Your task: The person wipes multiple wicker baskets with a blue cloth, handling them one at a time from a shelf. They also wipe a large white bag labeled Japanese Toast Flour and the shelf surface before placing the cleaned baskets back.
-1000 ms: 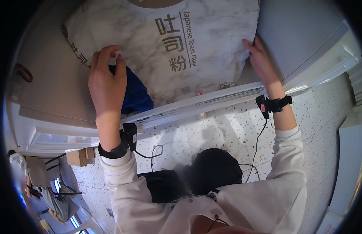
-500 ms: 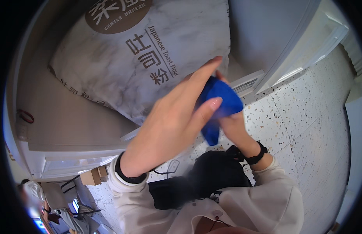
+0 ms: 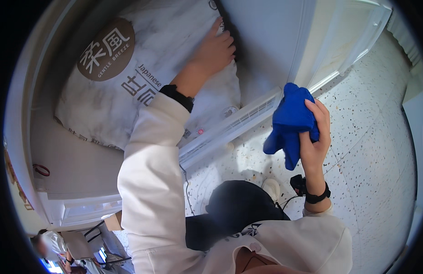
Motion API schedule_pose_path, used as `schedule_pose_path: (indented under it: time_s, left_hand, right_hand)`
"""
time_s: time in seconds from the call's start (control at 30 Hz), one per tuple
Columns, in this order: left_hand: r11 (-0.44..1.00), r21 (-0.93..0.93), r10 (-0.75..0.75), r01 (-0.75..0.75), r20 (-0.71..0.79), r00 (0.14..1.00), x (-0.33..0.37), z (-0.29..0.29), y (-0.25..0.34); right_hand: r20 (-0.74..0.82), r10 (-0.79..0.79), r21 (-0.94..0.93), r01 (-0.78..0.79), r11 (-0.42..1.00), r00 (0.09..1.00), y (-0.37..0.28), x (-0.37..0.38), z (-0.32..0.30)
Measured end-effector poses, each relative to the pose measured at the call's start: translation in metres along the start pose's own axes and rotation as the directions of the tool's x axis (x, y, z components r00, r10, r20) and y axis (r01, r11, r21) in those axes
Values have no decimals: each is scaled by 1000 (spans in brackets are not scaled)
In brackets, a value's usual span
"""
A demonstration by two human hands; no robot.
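Observation:
A large white marbled flour sack (image 3: 102, 107) with a brown oval lies inside an open white cabinet. My left hand (image 3: 214, 52) reaches across its upper right part, with the fingers curled over the sack's right edge; the thumb is hard to make out. My right hand (image 3: 316, 132) is out to the right, over the floor. Its fingers and thumb are closed around a crumpled blue cloth (image 3: 291, 118), whose loose corners hang down on the left. Both wrists wear black bands.
The cabinet's slatted front sill (image 3: 239, 123) runs below the sack, and an open white door (image 3: 332, 45) stands at the upper right. A red ring (image 3: 41, 170) sits at the cabinet's left. Beneath are speckled floor (image 3: 357, 150) and a thin cable (image 3: 187, 187). Another person (image 3: 54, 242) is at lower left.
My hands were together around the blue cloth. They have come apart: the left has gone up and away onto the sack's edge, while the right has moved right with the cloth.

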State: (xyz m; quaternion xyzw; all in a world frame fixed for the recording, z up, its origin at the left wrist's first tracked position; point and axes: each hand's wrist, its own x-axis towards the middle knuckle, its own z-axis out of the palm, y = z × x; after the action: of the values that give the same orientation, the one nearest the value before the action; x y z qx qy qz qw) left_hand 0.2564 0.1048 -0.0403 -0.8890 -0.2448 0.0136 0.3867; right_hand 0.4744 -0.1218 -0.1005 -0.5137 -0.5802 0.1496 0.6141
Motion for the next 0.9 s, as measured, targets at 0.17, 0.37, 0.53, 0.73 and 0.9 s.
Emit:
schedule_pose_path:
  time_s: [0.17,0.37,0.53,0.73,0.9]
  left_hand:
    - [996,-65,66,-54,206,976,7,-70,20]
    - [957,234,98,-170,289,952,-14,-145,87]
    - [935,305,5,-180,497,868,-20,-169,105]
    - [938,287,30,-195,494,869,-17,-172,107]
    - [946,243,56,-216,531,845,-15,-166,106]
  right_hand:
    - [73,-288,-38,291,956,955,-13,43,10]
    - [260,-343,-177,394,902,902,-2,87,45]
    - [655,-56,-63,128,990,754,50,109,120]
    - [865,289,-334,42,942,410,71,144,165]
    - [868,394,-466,222,856,300,84,156,179]
